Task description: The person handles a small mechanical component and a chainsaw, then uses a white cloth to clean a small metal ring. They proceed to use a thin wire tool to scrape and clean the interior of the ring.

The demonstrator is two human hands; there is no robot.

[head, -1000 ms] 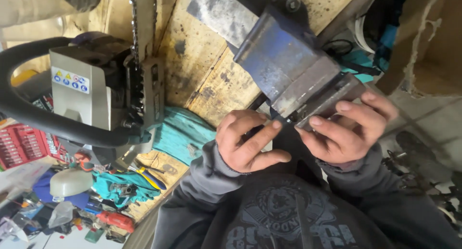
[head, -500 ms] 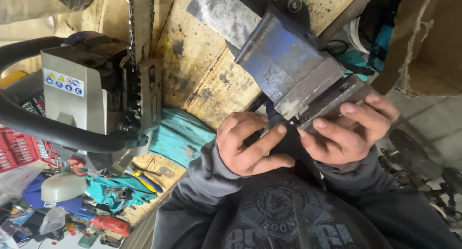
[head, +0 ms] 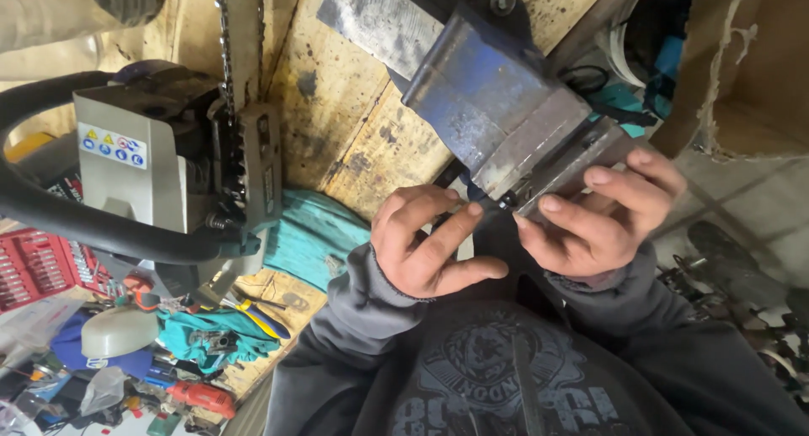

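A blue-grey bench vise is fixed on the worn wooden bench. Both my hands are at its jaws. My left hand is curled, its index finger and thumb reaching to a small dark part at the jaw gap. My right hand lies over the vise's outer jaw, fingertips beside the same dark part. Whether the part is clamped in the vise is hidden by my fingers. I wear grey sleeves.
A grey chainsaw with a black loop handle, bar and chain lies on the bench at the left. A teal rag hangs at the bench edge. Below lie a red socket case, pliers and several scattered tools.
My hands have stayed at the vise jaws. My left index finger has stretched out toward the jaw gap. The view has shifted slightly.
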